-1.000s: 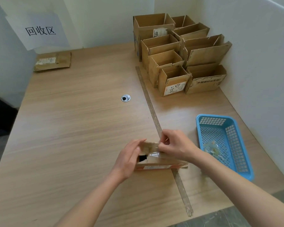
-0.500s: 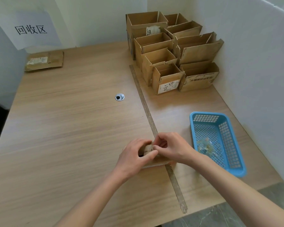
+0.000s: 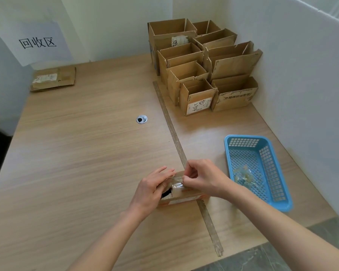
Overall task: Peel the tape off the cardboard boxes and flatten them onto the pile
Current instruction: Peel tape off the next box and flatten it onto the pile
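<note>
A small cardboard box [image 3: 181, 198] lies on the wooden table [image 3: 76, 153] near its front edge, between my hands. My left hand [image 3: 151, 189] holds the box's left end, fingers over its top. My right hand [image 3: 202, 178] pinches a strip of clear tape [image 3: 177, 181] at the top of the box. Flattened boxes form a low pile [image 3: 53, 79] at the table's far left. Several open boxes [image 3: 200, 69] stand at the far right against the wall.
A blue plastic basket [image 3: 262, 153] with crumpled tape scraps [image 3: 243, 176] sits to the right of my hands. A long strip of tape [image 3: 174, 139] runs along the table from the boxes toward the front edge. A round cable hole [image 3: 141, 119] is mid-table. White walls close the back and right.
My hands drew together over the box, then my right hand pulled the tape up and right, so clear tape and the box's top show again.
</note>
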Demonstrator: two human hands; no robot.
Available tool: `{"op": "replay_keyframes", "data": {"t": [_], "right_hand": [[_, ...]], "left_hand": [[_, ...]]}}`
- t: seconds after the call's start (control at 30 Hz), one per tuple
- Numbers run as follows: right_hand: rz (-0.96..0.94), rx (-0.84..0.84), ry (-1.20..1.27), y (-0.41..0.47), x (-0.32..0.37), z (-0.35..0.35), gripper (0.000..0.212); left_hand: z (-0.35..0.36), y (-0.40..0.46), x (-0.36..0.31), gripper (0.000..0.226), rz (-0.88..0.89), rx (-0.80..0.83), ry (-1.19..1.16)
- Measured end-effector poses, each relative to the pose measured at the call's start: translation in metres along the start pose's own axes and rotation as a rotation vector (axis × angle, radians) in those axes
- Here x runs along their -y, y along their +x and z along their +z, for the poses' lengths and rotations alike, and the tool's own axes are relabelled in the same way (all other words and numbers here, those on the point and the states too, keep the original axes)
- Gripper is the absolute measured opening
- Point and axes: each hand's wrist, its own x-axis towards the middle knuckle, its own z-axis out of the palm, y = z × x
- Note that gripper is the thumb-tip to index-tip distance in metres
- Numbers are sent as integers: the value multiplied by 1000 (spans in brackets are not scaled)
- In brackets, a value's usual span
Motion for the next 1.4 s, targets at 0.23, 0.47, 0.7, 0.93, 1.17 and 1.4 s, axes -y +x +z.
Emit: {"op": "replay_keyframes", "data": {"t": [0.23, 0.47, 0.7, 0.93, 1.17, 1.4], "right_hand": [[86, -18, 126, -2, -3, 4, 8], [154, -26, 399, -9, -2, 7, 6], [204, -140, 653, -24, -10, 6, 15], [102, -287, 680, -31, -20, -27, 12], [-53, -49, -268, -34, 11, 34, 81], [-59, -438, -236, -27, 11, 63, 20]], "left_hand": [[-11, -1, 3, 42, 9, 190, 45], [-10, -4, 1, 62, -156, 155, -73], [-6, -10, 11, 98, 58, 253, 427], [-11, -6, 12, 86, 21, 229, 333], [2, -4, 1, 72, 5, 227, 333], [3, -3, 1, 67, 19, 163, 253]]}}
